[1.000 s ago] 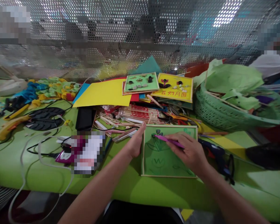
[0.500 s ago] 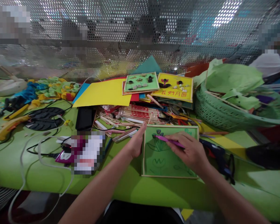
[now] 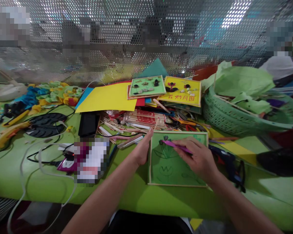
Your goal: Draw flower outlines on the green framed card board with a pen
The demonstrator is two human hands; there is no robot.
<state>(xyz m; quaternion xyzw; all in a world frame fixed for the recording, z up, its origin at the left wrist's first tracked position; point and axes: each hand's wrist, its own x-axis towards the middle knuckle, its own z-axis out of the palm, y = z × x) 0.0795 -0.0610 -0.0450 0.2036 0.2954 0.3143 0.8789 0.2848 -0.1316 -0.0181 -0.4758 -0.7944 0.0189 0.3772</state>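
A green picture panel (image 3: 177, 175) with a thin pale wooden frame lies on the table in front of me. Dark line drawings of flowers and a round shape with a W-like mark cover it. My left hand (image 3: 143, 150) grips the panel's left edge, its fingers partly hidden. In my right hand (image 3: 196, 156) is a magenta pen (image 3: 170, 143), pinched between thumb and fingers. The pen's tip rests at the small dark petals (image 3: 161, 142) in the upper left of the panel.
Behind the panel lie loose wooden sticks (image 3: 146, 117), yellow paper (image 3: 104, 99) and two finished-looking framed pictures, one green (image 3: 146, 85), one yellow (image 3: 192, 89). A green basket (image 3: 219, 113) stands right, near a dark glue gun (image 3: 226, 159). Cables and a phone (image 3: 91, 162) lie left.
Almost nothing differs. The pen and my right hand have shifted very slightly over the same petals; my left hand stays on the panel's edge.
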